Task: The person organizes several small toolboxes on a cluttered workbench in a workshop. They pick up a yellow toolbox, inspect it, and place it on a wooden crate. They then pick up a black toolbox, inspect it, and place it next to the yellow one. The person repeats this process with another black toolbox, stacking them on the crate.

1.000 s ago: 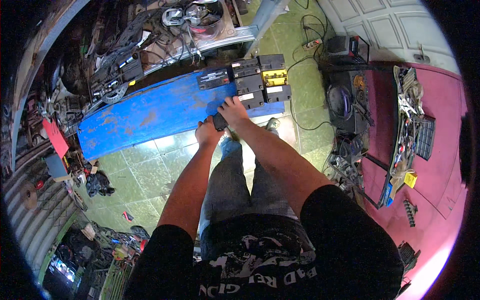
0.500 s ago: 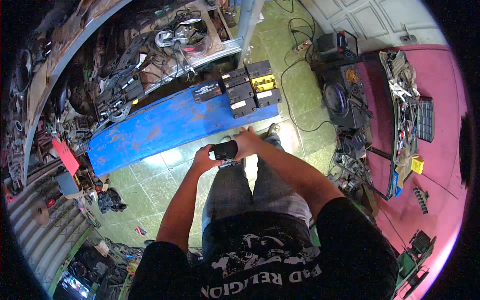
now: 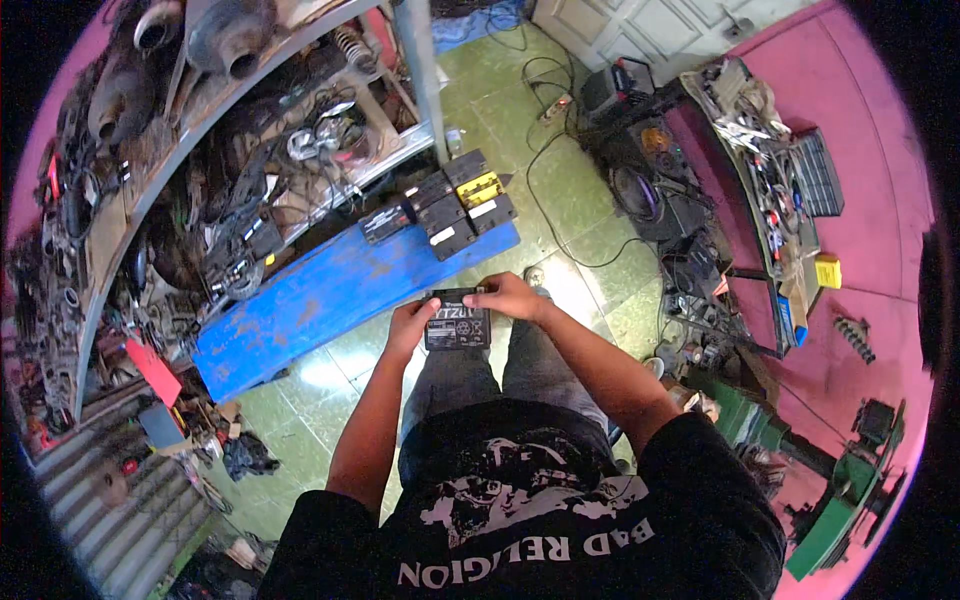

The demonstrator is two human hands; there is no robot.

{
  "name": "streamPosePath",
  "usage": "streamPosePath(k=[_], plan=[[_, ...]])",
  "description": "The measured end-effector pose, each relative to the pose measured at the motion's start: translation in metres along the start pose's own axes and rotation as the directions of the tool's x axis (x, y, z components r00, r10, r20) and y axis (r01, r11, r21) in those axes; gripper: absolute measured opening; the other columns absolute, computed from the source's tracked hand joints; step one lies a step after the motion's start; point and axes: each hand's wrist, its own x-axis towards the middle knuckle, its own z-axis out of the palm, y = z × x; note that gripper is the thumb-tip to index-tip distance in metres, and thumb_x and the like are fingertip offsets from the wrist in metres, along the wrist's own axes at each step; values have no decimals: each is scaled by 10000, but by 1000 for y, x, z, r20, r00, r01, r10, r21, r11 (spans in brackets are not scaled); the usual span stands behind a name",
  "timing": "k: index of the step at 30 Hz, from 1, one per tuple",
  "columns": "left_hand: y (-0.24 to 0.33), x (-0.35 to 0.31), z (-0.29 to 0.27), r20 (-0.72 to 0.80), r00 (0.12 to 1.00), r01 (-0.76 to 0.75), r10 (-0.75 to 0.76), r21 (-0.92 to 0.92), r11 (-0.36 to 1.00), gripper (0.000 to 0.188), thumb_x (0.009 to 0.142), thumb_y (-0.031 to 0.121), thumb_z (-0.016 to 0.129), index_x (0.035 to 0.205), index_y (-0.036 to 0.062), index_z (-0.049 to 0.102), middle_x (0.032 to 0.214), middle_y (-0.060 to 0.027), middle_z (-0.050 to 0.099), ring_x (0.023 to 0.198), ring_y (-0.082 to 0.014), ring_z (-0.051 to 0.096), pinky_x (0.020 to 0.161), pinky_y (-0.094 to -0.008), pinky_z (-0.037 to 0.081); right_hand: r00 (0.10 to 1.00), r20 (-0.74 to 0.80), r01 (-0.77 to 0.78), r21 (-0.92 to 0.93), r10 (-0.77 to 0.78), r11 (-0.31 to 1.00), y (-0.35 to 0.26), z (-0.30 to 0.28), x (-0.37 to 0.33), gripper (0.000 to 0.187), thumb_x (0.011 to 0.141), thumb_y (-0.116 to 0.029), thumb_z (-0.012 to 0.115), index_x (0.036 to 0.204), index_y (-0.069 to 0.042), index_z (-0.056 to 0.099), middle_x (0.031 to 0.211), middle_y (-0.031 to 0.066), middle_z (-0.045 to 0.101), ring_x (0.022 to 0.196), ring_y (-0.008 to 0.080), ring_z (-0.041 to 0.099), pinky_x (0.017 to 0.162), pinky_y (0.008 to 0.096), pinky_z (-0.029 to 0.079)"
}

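Between my two hands I hold a black battery (image 3: 457, 328) over my lap, its labelled face turned up toward me. My left hand (image 3: 408, 325) grips its left side, with the thumb near the upper left corner. My right hand (image 3: 508, 297) clasps the upper right corner, thumb on the edge. Just beyond, a blue bench (image 3: 310, 300) with worn paint runs across from left to right. Several black batteries (image 3: 450, 235) stand grouped at its right end, one with a yellow top (image 3: 478, 190). A flatter dark battery (image 3: 386, 224) lies to their left.
A metal shelf (image 3: 375, 165) crowded with parts and tools rises behind the bench. On the right, a cluttered rack (image 3: 770, 190) stands by the pink wall, with black cables (image 3: 560, 150) on the green tiled floor. A green machine (image 3: 840, 510) is at lower right.
The battery has been turned so its labelled face shows, and my right hand has shifted to its upper right corner. My view has swung, showing more of the shelf at the left.
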Motion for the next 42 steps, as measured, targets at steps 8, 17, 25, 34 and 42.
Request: streamPosePath(k=[8, 17, 25, 34, 42], plan=[[77, -15, 67, 255, 967, -79, 0, 301, 950, 422, 930, 365, 770, 998, -50, 748, 895, -61, 734, 806, -125, 625, 740, -325, 506, 973, -229, 37, 133, -6, 990, 11, -39, -96, 633, 806, -473, 846, 1150, 46, 731, 915, 106, 727, 806, 180, 655, 747, 337, 515], [113, -26, 209, 489, 871, -216, 52, 284, 934, 365, 931, 249, 780, 1109, -60, 708, 940, -49, 723, 840, -109, 637, 761, -299, 529, 901, -434, 74, 175, 9, 982, 48, -123, -220, 620, 751, -404, 902, 1156, 30, 722, 959, 137, 748, 854, 202, 685, 812, 354, 541], [120, -14, 381, 754, 655, -435, 49, 323, 841, 513, 825, 268, 870, 1219, -18, 709, 1084, -139, 765, 990, -183, 702, 917, -342, 539, 729, -683, 51, 8, -32, 999, 132, -194, -348, 715, 655, -543, 901, 1116, -17, 753, 933, 183, 757, 892, 315, 707, 891, 437, 531], [140, -35, 563, 936, 353, -843, 4, 317, 434, 886, 561, 365, 1004, 1290, -13, 671, 1055, -159, 644, 1005, -302, 659, 908, -386, 542, 464, -880, -270, -36, 97, 962, 196, -222, -468, 836, 568, -488, 943, 1297, -172, 686, 969, 119, 674, 1024, 301, 589, 940, 450, 416], [148, -14, 664, 994, 106, -939, 29, 90, 332, 777, 547, 338, 970, 1223, 69, 696, 987, -150, 630, 928, -328, 618, 873, -423, 528, 219, -961, -302, 99, 170, 948, 222, -258, -487, 804, 548, -343, 953, 1286, -193, 672, 1024, 75, 685, 1037, 282, 586, 912, 443, 408]])
